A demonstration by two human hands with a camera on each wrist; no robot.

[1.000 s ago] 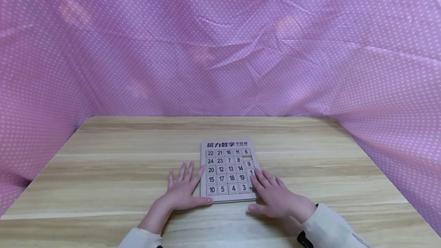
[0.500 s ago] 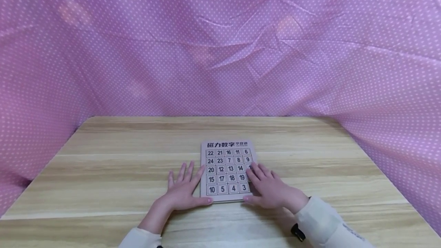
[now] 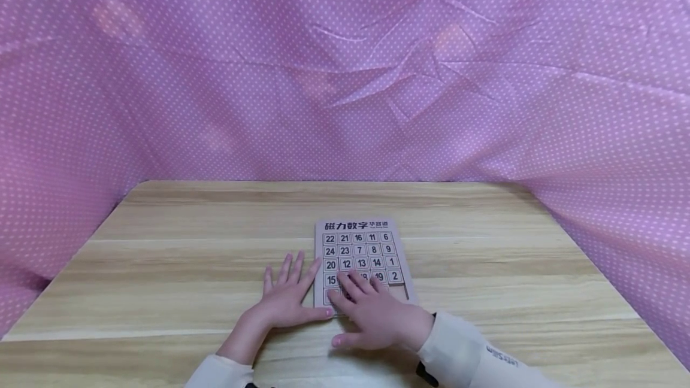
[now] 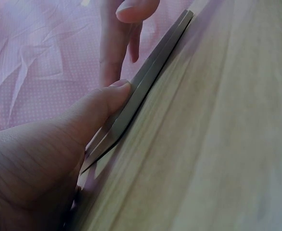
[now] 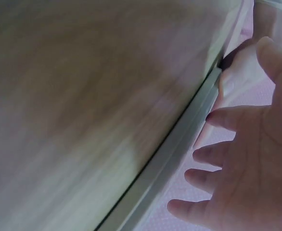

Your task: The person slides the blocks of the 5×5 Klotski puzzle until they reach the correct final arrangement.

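Observation:
A flat sliding number puzzle (image 3: 356, 225) with numbered tiles and dark printed characters lies on the wooden table. My left hand (image 3: 288, 301) rests spread at its left edge, the thumb on the near left corner; the left wrist view shows that thumb (image 4: 107, 98) on the rim. My right hand (image 3: 380, 316) is stretched over the two nearest rows, fingertips on or just above the tiles, hiding several of them. The 2 tile (image 3: 395, 276) ends the right column, with a bare slot (image 3: 399, 293) below it. In the right wrist view the right fingers (image 5: 213, 154) reach out over the puzzle's edge.
The wooden table (image 3: 188, 244) stretches out on both sides of the puzzle. Pink dotted cloth (image 3: 345, 76) hangs behind the table and along its sides.
My right hand slid the right column's tiles away from me, closing the gap under 6 and leaving one at the lower right. It then moved left over the near rows. My left hand stays put.

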